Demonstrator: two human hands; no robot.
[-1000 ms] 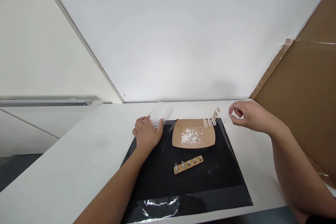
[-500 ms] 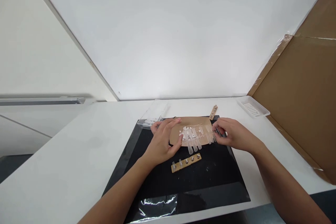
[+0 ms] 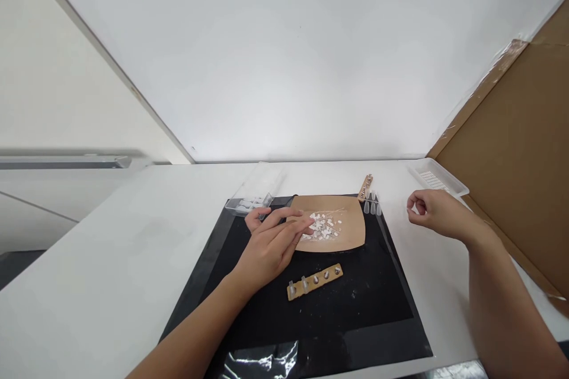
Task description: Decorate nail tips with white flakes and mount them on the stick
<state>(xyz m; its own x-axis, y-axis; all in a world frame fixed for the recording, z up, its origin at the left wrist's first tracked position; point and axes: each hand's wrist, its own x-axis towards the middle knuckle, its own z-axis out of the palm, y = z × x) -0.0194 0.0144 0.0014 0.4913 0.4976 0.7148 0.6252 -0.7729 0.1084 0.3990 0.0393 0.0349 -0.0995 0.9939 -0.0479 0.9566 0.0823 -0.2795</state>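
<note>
My left hand [image 3: 269,243] reaches over a tan tray [image 3: 353,231], its fingers stretched out and their tips at the small white pieces [image 3: 326,227] heaped there. Right of the tray, above the white table, my right hand [image 3: 438,213] is curled with thumb and index tips together; whatever may be between them is too small to make out. Clear nail tips [image 3: 372,207] on a strip lie at the mat's upper right. In front of the tray, a wooden bar [image 3: 315,282] carries a row of metal pegs, with clear nail tips on the two left ones.
A black mat [image 3: 351,320] lies beneath the tray. An open clear box [image 3: 251,204] with pale contents stands behind my left hand. At the back right are a second pegged bar [image 3: 365,187] and a white plastic tray [image 3: 444,177], beside a cardboard wall [image 3: 511,148].
My right hand has moved right, away from the tray. The strip of clear nail tips has gone from the tray to the mat's upper right. My left fingers have come closer together over the white pieces.
</note>
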